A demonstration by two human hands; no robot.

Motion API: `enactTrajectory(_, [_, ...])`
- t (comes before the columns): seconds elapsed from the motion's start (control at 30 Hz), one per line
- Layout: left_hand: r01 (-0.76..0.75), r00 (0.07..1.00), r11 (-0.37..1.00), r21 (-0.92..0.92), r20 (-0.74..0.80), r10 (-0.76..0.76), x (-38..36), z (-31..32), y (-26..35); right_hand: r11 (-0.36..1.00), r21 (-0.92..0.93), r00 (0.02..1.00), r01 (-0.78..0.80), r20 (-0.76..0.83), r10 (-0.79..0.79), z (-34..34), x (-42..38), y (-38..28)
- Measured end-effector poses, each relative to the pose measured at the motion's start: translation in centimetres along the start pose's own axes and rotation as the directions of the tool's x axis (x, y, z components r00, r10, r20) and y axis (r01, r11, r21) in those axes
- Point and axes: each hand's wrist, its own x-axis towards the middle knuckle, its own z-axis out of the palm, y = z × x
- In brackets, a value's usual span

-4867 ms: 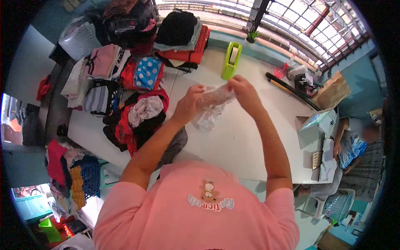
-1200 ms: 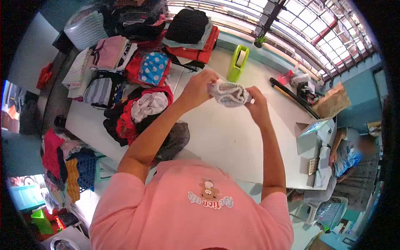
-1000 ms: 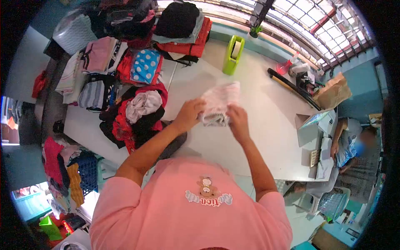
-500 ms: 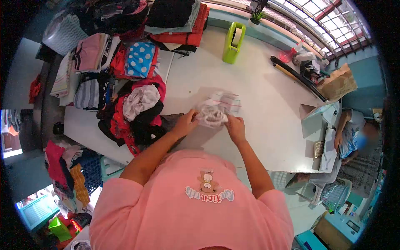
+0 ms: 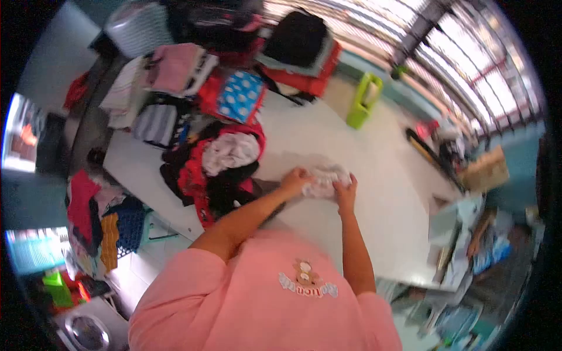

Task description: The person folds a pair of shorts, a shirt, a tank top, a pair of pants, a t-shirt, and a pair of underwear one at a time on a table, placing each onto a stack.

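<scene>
A small white garment with a gathered, elastic-looking edge is bunched over the white table, though blur hides its exact kind. My left hand pinches its left side, and my right hand grips its right side. Just left of my hands lies a loose heap of clothes, with a crumpled whitish garment on top of red floral and black cloth. A dark grey cloth from the heap reaches under my left wrist.
Folded stacks stand at the back left, including a blue polka-dot cloth and a black pile. A green tape dispenser is at the back of the table. A paper bag and a seated person are on the right.
The view has swung, shifting the table and clothes rightward and down in the picture. The white garment, spread farther beyond my hands before, is now more compact between them. Both hands keep hold.
</scene>
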Motion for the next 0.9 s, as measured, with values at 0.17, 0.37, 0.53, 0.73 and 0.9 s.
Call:
enactTrajectory(0.17, [-0.031,0.996,0.909,-0.415,-0.093,-0.009,-4.2,-4.7,5.3,0.996,-0.071,0.958,0.06,0.285,-0.037,4.3,3.1,-5.3])
enactTrajectory(0.37, [-0.469,0.767,0.853,-0.229,-0.584,0.265,-4.3,-15.0,8.7,0.838,-0.045,0.698,0.544,0.579,-0.422,17.8,6.2,-17.1])
enactTrajectory(0.53, [-0.488,0.639,0.862,-0.137,-0.729,0.246,-2.9,-22.9,9.4,0.592,-0.179,0.507,0.786,0.734,-0.451,28.9,8.6,-21.8])
enactTrajectory(0.73, [-0.35,0.628,0.937,-0.004,-0.744,0.231,5.1,-25.6,4.5,-0.055,-0.362,0.238,0.93,0.711,-0.662,34.8,10.9,-17.2])
enactTrajectory(0.9, [-0.306,0.616,0.951,0.028,-0.756,0.221,5.3,-24.9,4.8,0.069,-0.421,0.387,0.904,0.742,-0.547,34.9,9.3,-11.6])
